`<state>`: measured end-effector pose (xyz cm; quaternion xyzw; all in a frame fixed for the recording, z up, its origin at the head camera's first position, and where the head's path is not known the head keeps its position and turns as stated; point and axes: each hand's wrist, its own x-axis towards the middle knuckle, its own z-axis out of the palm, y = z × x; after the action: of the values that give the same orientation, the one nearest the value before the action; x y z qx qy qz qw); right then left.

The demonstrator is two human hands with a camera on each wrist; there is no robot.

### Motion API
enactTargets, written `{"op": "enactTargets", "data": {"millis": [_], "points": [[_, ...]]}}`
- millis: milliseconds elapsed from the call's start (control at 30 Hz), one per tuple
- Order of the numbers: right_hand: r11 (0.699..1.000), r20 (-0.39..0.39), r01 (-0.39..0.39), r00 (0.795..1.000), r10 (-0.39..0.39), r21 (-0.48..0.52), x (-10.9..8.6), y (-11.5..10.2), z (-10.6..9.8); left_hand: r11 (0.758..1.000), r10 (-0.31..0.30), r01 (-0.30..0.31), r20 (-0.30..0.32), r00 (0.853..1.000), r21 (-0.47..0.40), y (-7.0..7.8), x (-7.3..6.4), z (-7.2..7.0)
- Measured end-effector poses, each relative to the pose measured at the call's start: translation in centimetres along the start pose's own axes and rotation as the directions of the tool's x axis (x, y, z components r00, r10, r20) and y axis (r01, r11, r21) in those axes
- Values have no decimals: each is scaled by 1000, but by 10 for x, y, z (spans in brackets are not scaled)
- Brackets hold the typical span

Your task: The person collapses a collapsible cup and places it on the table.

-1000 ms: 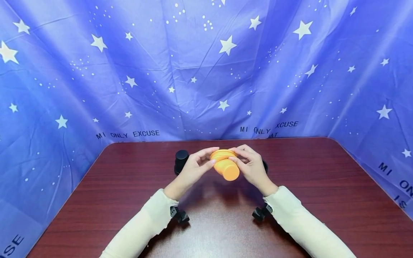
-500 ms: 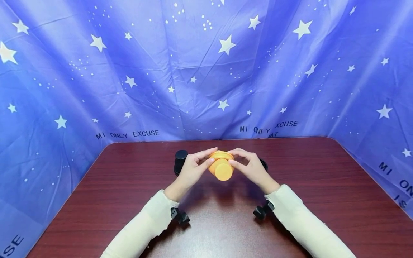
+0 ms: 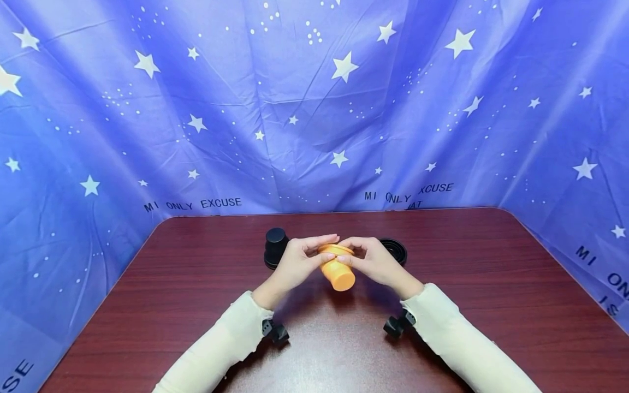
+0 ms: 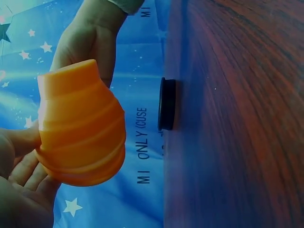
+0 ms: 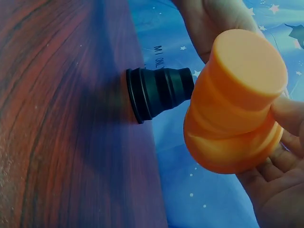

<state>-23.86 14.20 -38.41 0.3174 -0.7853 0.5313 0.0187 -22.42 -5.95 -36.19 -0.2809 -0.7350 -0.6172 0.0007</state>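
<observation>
Both hands hold an orange collapsible cup (image 3: 342,277) above the table, its wide rim up and away from me and its closed base pointing down toward me. My left hand (image 3: 298,263) grips the rim's left side, with the thumb on the near wall and fingers stretched over the far side. From the right, my right hand (image 3: 377,261) pinches the same rim, its thumb tip close to the left one. Ridged, partly folded walls of the orange cup (image 4: 83,128) show in the left wrist view. Its flat base (image 5: 251,61) faces the right wrist camera.
Behind my left hand stands a black stepped collapsible cup (image 3: 276,248), narrow end up. A low, round, ringed black piece (image 3: 397,252) lies behind my right hand. The dark red wooden table (image 3: 172,305) ends at a blue star-patterned curtain (image 3: 314,136).
The orange cup has swung from base-right to base toward me, then tipped base-down and lowered. Both hands came down with it, thumbs moving closer together. More of the round black piece shows.
</observation>
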Motion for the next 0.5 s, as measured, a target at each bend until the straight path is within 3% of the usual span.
{"op": "enactTargets", "data": {"millis": [200,367,500], "points": [[989,-44,62,997,-57,132,0,3,-4,997,1,-1,0,1000,-78,-22,5,-4],[979,-121,78,991,-55,190,0,0,-7,986,-14,21,39,999,-164,-25,5,-7],[978,-134,75,990,-49,193,0,0,-8,983,14,-5,48,999,-182,-26,6,-7]]}}
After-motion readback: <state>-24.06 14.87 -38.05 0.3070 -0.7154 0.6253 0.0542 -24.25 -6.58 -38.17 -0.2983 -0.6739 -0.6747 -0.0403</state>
